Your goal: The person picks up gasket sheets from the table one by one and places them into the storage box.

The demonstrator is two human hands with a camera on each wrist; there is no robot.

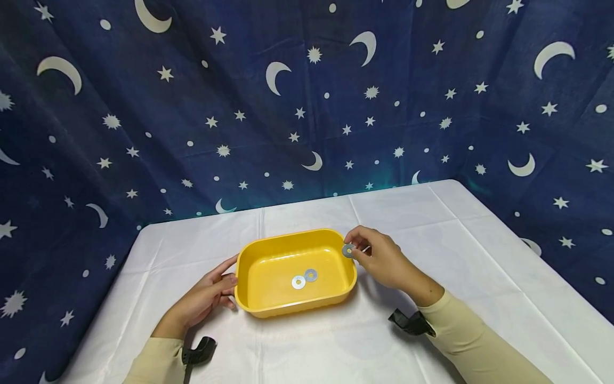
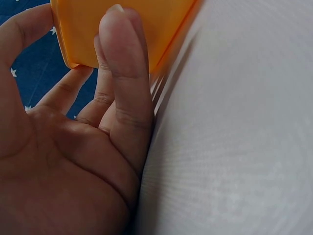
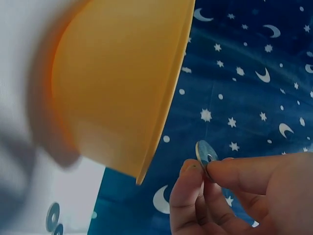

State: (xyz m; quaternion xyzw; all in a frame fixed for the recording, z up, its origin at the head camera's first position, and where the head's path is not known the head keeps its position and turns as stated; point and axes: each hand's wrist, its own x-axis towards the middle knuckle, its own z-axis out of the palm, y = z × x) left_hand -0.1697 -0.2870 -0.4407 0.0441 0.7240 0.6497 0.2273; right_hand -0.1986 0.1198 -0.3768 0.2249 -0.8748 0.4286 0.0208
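A thin, stiff, likely slippery washer [image 1: 347, 250] is pinched at its edge by the right hand [image 1: 381, 260]; the yellow tray [image 1: 268, 311] is steadied by the left hand's [image 1: 206, 298] relaxed fingers.

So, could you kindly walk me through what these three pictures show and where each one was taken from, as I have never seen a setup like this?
There is no machine here: a person works with two bare hands and wears three cameras. The wide picture comes from a camera on the head, looking down at a table under a white cloth, with a dark blue curtain of moons and stars behind. On the cloth stands a yellow rectangular plastic tray holding two flat silver metal washers. The other two pictures come from cameras strapped to the wrists, so they look close and odd. The left hand touches the tray's left end with its fingers. The right hand pinches a third silver washer at the tray's far right corner.
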